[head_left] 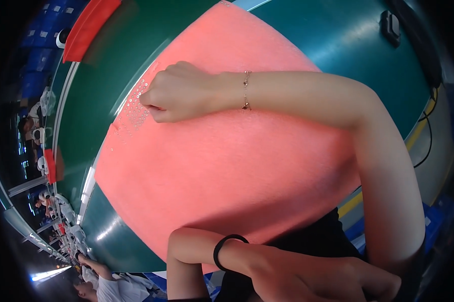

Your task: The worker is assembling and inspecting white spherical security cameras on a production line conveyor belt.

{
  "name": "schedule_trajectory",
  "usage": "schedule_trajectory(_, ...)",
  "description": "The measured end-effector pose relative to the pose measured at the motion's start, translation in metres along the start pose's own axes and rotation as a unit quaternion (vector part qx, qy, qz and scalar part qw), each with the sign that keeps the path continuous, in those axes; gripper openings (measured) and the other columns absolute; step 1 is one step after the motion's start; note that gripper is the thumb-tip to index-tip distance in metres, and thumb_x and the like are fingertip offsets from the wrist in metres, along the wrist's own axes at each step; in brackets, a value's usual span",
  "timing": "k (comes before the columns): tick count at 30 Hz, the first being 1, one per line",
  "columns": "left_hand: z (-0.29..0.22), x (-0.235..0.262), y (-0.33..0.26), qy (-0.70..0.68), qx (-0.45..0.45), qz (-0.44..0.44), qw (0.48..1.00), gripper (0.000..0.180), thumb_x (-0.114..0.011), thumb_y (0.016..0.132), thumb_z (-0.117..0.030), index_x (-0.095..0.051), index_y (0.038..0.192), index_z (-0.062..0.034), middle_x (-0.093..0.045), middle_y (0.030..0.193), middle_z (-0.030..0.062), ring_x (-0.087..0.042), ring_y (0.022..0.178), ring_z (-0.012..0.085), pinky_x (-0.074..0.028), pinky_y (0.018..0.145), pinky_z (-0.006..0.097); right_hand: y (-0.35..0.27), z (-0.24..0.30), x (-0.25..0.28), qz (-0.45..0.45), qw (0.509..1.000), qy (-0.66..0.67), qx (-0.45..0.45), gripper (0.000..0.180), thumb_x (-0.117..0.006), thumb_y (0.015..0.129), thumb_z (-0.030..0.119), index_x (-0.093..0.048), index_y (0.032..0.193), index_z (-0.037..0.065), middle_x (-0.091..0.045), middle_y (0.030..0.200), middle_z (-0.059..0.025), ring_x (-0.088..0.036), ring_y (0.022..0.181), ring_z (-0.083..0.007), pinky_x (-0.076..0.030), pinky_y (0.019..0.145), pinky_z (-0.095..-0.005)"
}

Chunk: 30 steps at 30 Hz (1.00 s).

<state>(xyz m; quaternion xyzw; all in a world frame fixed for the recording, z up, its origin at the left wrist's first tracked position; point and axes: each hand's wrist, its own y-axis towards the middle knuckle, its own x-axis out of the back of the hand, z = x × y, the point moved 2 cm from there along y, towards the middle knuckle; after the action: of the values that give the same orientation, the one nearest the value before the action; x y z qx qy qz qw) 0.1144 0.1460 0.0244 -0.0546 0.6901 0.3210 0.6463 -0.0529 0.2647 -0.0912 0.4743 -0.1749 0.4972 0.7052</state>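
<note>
1. The right hand [174,95] is in a closed fist, knuckles up, right down on the pink cloth [227,161]! Whether the curled fingers pinch anything underneath, I cannot tell; the palm side is hidden.

2. And look where it sits: just beside the patch of shiny studs [135,113], partly covering it. That placing probably lets the fist press or steady the fabric right at the decorated part.

3. Here's the cloth itself, spread wide over the green surface [353,35], its studded edge out by the pale rail [87,189] on the left. Laid flat like this, it likely leaves the studs face up and easy to see.

4. The right forearm, thin bracelet [246,90] at the wrist, lies across the cloth from the right, and its weight probably helps keep the fabric from sliding.

5. Now the left hand [307,279], low and close to the body, in front of the dark clothing [302,239], well apart from the studs. Its fingers are partly cut off by the lower edge, so I cannot tell how wide they are or whether they hold anything.

6. That left arm folds back at the elbow, black band [222,249] on the wrist, elbow over the cloth's near edge; the fold seemingly keeps this hand out of the other's way.

7. Far right corner: a small black device [390,28], set clear of the fabric, presumably so nothing snags.
</note>
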Motion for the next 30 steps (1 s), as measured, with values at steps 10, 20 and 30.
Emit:
schedule_trajectory(10, -0.010, 0.001, 0.008, 0.032, 0.062, 0.014, 0.997, 0.044, -0.043, 0.093, -0.021, -0.039, 0.116, 0.0166, -0.049, 0.053, 0.0146, -0.038, 0.036, 0.0173, -0.037, 0.044, 0.031, 0.002, 0.002, -0.002, -0.020, 1.000, -0.008, 0.008, 0.014, -0.052, 0.071, 0.014, -0.052, 0.062, 0.004, -0.052, 0.055, -0.0122, -0.051, 0.051, -0.0286, -0.039, 0.047, -0.0406)
schedule_trajectory(20, -0.014, -0.010, 0.009, 0.035, 0.091, -0.062, 0.993, 0.038, -0.033, 0.094, -0.021, -0.043, 0.115, 0.0088, -0.047, 0.052, 0.0131, -0.036, 0.035, 0.0174, -0.035, 0.042, 0.030, 0.003, 0.000, 0.000, -0.005, 1.000, 0.008, 0.010, 0.011, -0.051, 0.070, 0.012, -0.051, 0.062, 0.005, -0.051, 0.054, -0.0125, -0.050, 0.050, -0.0291, -0.038, 0.047, -0.0413)
schedule_trajectory(30, 0.001, 0.000, -0.001, -0.063, 0.096, -0.028, 0.993, 0.038, -0.027, 0.094, -0.027, -0.047, 0.106, 0.0023, -0.048, 0.063, 0.0129, -0.037, 0.039, 0.0192, -0.034, 0.044, 0.031, 0.004, -0.003, 0.003, 0.000, 1.000, 0.020, 0.017, 0.010, -0.050, 0.067, 0.013, -0.049, 0.060, 0.006, -0.047, 0.050, -0.0114, -0.046, 0.047, -0.0279, -0.034, 0.044, -0.0403)
